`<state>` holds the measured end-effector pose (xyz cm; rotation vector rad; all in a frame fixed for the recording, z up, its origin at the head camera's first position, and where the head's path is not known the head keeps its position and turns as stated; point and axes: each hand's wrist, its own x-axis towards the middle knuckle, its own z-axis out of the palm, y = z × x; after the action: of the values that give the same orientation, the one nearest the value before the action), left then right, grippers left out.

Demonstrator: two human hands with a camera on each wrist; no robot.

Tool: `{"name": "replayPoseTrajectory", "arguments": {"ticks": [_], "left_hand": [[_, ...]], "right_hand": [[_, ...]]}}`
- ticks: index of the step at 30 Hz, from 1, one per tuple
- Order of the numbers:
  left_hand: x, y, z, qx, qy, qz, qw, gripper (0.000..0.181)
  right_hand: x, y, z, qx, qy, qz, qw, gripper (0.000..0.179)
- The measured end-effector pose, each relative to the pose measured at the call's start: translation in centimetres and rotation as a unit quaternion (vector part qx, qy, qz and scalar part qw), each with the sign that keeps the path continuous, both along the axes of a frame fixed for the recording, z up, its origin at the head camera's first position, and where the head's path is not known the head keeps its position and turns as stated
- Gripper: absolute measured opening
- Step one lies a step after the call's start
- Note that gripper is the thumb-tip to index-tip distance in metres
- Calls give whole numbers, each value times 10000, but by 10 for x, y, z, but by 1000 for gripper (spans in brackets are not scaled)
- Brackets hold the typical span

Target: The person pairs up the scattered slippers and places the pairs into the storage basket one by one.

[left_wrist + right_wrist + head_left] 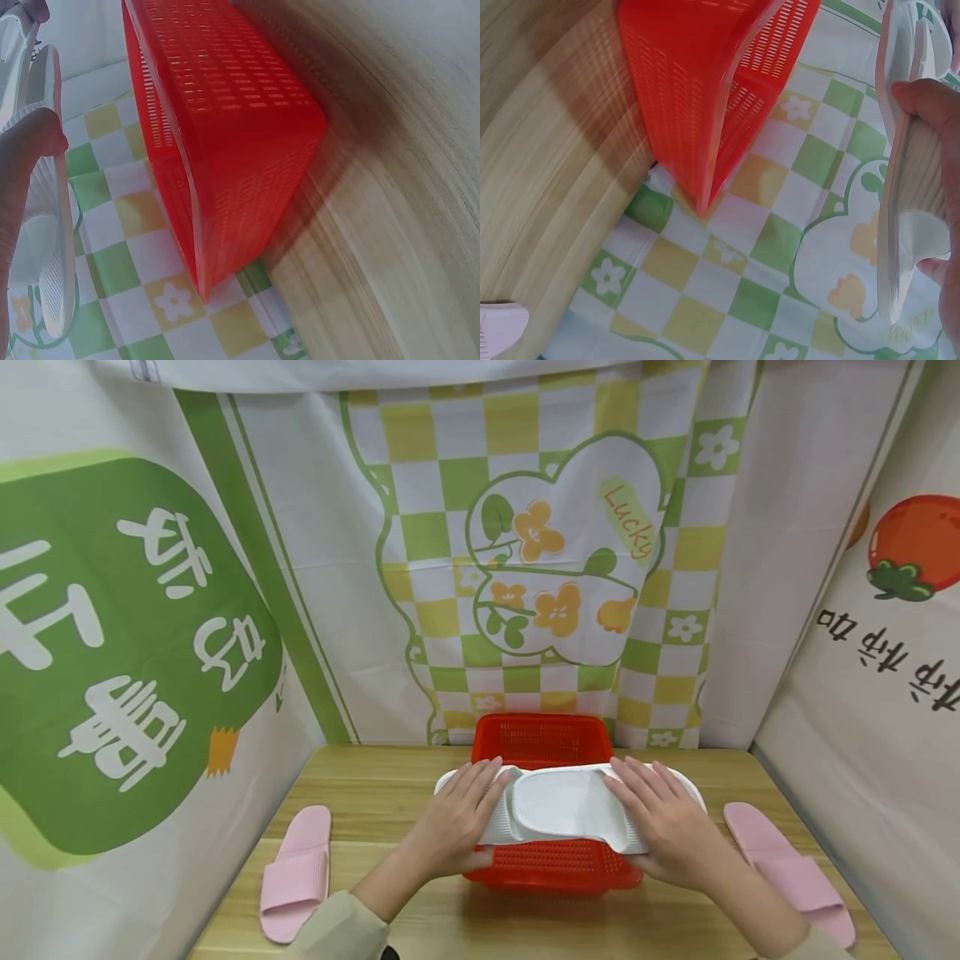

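A pair of white slippers (pixel 566 802), partly overlapping, is held level above a red basket (pixel 551 881). My left hand (pixel 461 814) grips the left end of the pair, fingers over the top and thumb at the near edge. At the other end, my right hand (pixel 671 822) grips the pair in the same way. Seen from the left wrist, the slippers (pixel 52 247) are side-on and apart from the basket (pixel 259 150). The right wrist view shows fingers round the slippers (pixel 911 180); the slippers cover the basket's middle in the head view.
Pink slippers lie at either side of the wooden table (pixel 405 918): one pink slipper (pixel 296 881) on the left, another pink slipper (pixel 795 872) on the right. Behind the basket hangs a checkered cloth (pixel 442 535), and printed cloths line both sides.
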<state>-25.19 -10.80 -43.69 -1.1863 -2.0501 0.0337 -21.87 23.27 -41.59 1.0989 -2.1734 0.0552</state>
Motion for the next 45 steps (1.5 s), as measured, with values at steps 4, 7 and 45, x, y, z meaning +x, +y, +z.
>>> {"name": "replayPoseTrajectory", "arguments": {"ticks": [4, 7, 45], "left_hand": [[1, 2, 1, 6, -77, 4, 10000, 95], [1, 3, 2, 18, -190, 7, 9998, 95], [3, 16, 0, 73, -203, -241, 9995, 95]], "right_hand": [[-1, -2, -1, 14, -11, 6, 10000, 105], [-2, -4, -2, 21, -20, 21, 10000, 105], [-5, -20, -9, -27, 135, 236, 9996, 103]]}}
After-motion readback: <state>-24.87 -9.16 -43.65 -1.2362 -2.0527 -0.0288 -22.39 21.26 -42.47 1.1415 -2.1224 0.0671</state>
